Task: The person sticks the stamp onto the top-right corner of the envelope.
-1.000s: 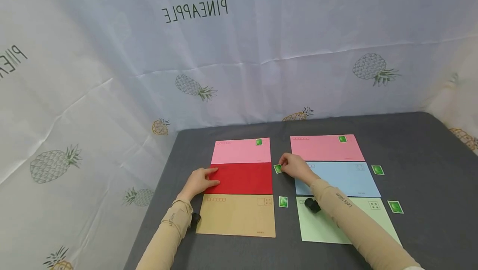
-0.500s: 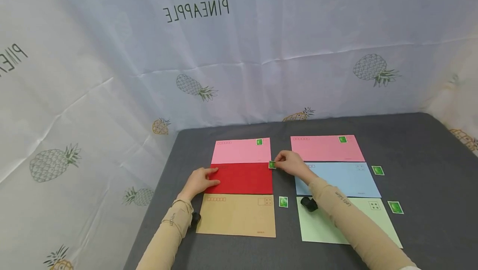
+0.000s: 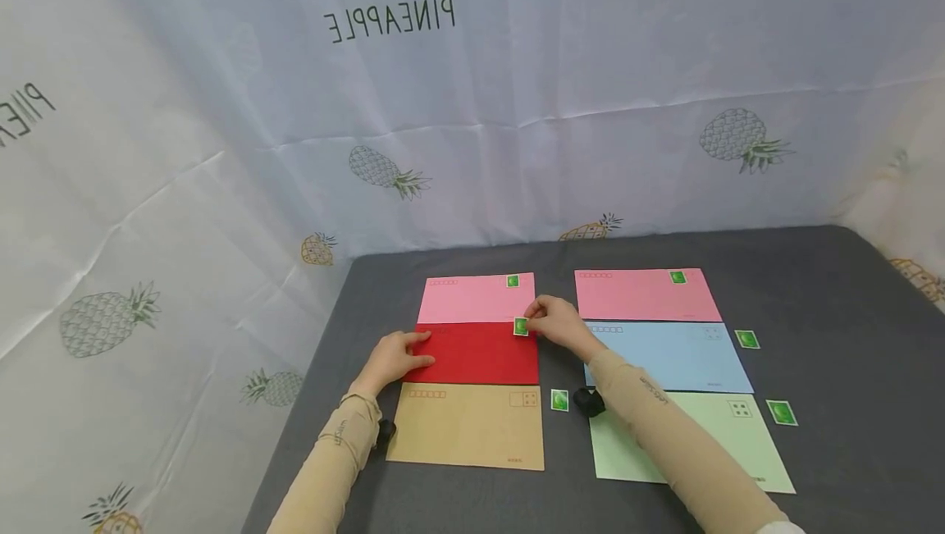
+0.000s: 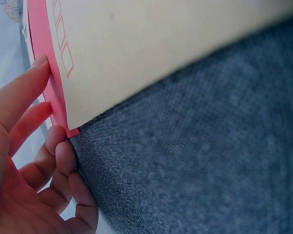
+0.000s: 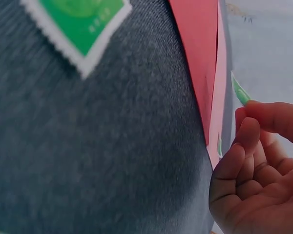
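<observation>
In the head view a red envelope lies in the left column, below a pink envelope and above a tan one. My left hand rests thumb and forefinger on the red envelope's left edge; its other fingers bend loosely beside that edge in the left wrist view. A green stamp with a white border is pinched between thumb and forefinger of my right hand. The stamp is over the red envelope's upper right corner. In the right wrist view the pinched stamp looks tilted.
To the right lie another pink envelope, a blue one and a green one, partly under my right forearm. Loose stamps lie on the dark table: one between the columns, others at right. Both pink envelopes bear stamps.
My right hand has carried the pinched stamp left, from the gap between the columns to above the red envelope's upper right corner. The left hand has stayed in place.
</observation>
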The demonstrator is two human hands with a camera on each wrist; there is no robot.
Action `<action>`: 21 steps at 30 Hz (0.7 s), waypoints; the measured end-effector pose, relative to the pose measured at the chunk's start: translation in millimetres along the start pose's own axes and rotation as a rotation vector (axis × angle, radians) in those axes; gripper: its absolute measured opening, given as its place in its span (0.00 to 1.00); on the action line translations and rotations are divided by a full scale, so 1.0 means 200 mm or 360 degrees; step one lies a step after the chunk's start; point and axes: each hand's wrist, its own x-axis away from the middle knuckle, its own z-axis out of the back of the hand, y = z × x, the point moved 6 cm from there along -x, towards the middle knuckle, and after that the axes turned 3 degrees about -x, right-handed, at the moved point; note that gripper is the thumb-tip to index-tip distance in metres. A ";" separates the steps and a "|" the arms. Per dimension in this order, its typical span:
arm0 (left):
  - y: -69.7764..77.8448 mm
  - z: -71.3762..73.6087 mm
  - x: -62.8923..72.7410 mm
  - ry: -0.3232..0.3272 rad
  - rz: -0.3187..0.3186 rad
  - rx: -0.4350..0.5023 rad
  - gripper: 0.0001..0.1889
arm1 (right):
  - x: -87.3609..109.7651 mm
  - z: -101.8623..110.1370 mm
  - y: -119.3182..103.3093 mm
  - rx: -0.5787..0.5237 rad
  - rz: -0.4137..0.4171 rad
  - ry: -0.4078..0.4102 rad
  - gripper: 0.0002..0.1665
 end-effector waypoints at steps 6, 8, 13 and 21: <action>0.01 0.00 0.01 -0.0008 0.0001 0.0012 0.29 | -0.02 -0.05 -0.01 0.0019 -0.0046 0.0024 0.14; 0.01 0.00 0.01 -0.0005 -0.0003 0.0008 0.29 | -0.02 -0.06 -0.01 0.0020 -0.0074 0.0010 0.15; 0.00 0.00 0.01 0.0001 -0.0010 0.0004 0.29 | -0.03 -0.09 -0.01 0.0030 -0.0113 -0.0002 0.16; 0.00 0.00 0.01 -0.0001 -0.0002 0.0010 0.29 | -0.03 -0.12 -0.03 0.0137 -0.0142 0.0015 0.16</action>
